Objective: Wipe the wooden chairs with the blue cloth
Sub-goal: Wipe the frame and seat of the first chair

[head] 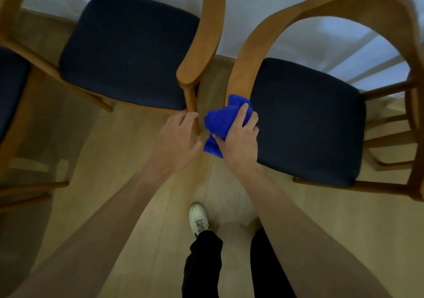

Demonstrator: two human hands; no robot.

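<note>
Two wooden chairs with dark blue seat cushions stand before me. The right chair [286, 17] has a curved wooden backrest arm whose near end drops to the seat corner. My right hand [238, 141] grips the bunched blue cloth [220, 120] and holds it against that lower end of the arm. The left chair [206, 45] stands close beside it. My left hand [181, 137] hangs by that chair's front leg, fingers loosely curled, holding nothing that I can see.
Part of a third chair [13, 91] shows at the left edge. A light wooden floor [137, 205] runs under everything, with a pale wall behind the chairs. My legs in dark trousers and a white shoe [198, 217] stand below the hands.
</note>
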